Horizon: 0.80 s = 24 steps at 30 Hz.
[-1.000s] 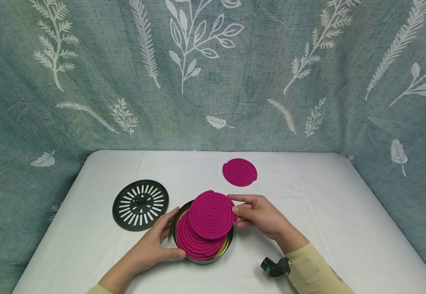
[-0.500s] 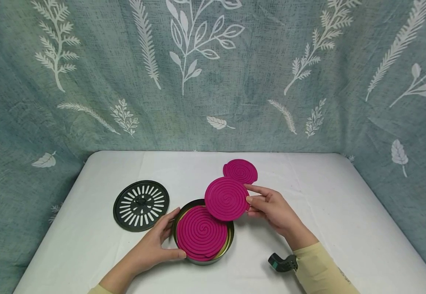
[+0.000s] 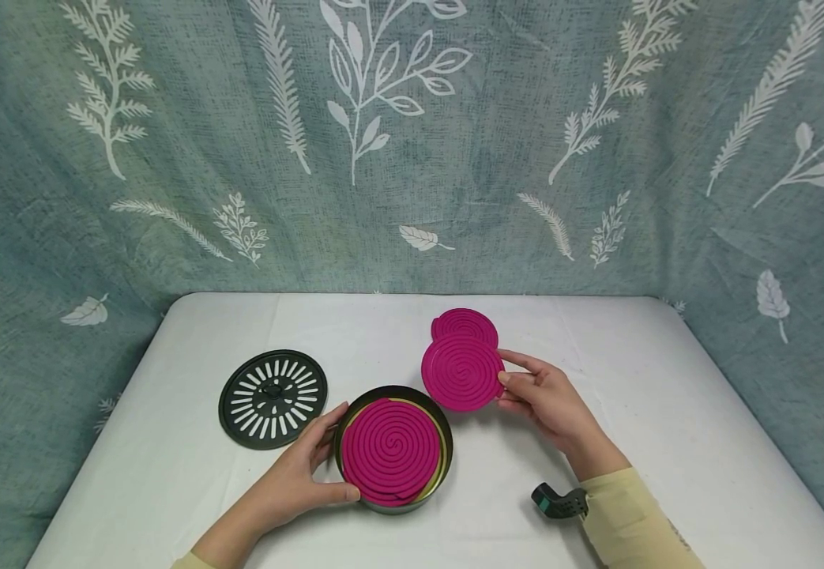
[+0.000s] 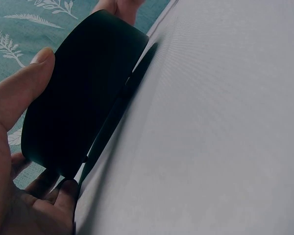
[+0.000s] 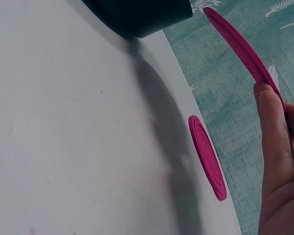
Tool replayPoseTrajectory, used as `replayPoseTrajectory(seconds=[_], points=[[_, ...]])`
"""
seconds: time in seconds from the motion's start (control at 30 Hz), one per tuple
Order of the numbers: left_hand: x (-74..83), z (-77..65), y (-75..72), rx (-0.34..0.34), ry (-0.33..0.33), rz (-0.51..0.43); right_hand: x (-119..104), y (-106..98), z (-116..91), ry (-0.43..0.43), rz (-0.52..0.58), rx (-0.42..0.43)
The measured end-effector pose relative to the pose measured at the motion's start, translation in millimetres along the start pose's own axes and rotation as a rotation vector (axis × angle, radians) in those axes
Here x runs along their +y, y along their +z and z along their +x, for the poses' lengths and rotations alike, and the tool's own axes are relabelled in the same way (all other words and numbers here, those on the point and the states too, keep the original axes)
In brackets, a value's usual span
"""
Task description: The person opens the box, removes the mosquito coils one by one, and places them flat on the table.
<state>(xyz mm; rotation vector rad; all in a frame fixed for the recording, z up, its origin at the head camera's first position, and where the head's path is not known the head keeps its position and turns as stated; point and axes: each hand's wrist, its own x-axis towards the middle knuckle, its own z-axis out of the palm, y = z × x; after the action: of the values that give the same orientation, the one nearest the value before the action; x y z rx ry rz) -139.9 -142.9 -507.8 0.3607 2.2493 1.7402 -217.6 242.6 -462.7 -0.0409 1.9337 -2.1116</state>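
My right hand pinches a magenta spiral mosquito coil by its right edge, thumb on top and fingers below. In the right wrist view this coil is held up off the table, tilted. In the head view it overlaps another mosquito coil lying flat on the table behind it. My left hand grips the side of a round dark tin, thumb at the front and fingers behind. More coil lies inside the tin, over a yellowish inner surface. The left wrist view shows the tin's dark wall.
A round black slotted lid with a small central knob lies flat, left of the tin. The white-covered table ends at a leaf-patterned blue-green curtain. A dark wrist device sits at the right sleeve.
My right hand has lifted the mosquito coil off the tin and carried it right and back, towards the coil on the table. The left hand has stayed on the tin.
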Motion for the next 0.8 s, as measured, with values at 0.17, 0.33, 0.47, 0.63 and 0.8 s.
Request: replayPoseTrajectory(seconds=[0.17,0.33,0.47,0.63,0.8], points=[[0.0,-0.3,-0.2,-0.004,-0.001,-0.015,2,-8,2,-0.005,0.025,0.024],[-0.3,-0.2,0.0,-0.003,0.005,-0.002,3,-16,5,-0.004,0.034,0.062],[-1.1,0.0,0.2,0.001,0.008,0.004,4,-22,7,-0.006,0.043,0.098],[-1.0,0.1,0.1,0.002,0.002,0.012,2,-30,9,0.001,0.048,0.132],[-1.5,0.0,-0.1,0.002,0.0,0.019,1,-39,13,0.016,0.042,0.166]])
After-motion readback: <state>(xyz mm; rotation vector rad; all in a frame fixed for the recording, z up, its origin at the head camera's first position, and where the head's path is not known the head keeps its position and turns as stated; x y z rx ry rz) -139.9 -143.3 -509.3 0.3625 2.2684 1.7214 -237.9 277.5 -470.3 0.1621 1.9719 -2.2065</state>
